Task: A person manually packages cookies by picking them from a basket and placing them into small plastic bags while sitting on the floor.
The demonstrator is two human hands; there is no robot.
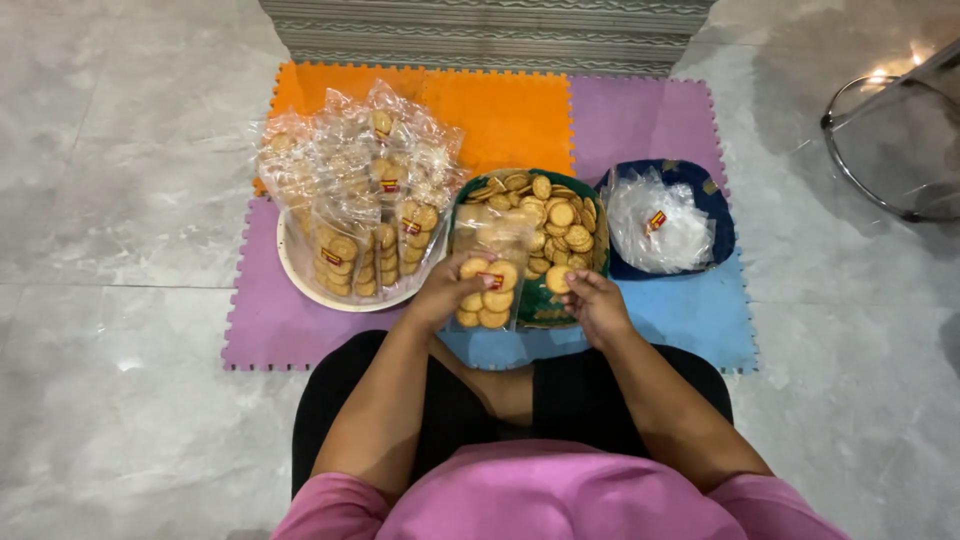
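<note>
My left hand [437,296] grips a clear plastic bag [488,272] partly filled with round biscuits, held upright over the near edge of a green tray [601,228]. That tray is heaped with loose round biscuits [553,218]. My right hand [594,303] pinches a single biscuit [557,279] just right of the bag, above the tray's front rim. I sit on the floor with knees spread, in a pink top.
A white round plate [288,262] at left carries a pile of filled biscuit bags [362,185]. A dark blue bowl [720,215] at right holds empty clear bags [655,225]. All rest on coloured foam mats [510,115] on grey marble floor. A metal chair frame [890,140] stands far right.
</note>
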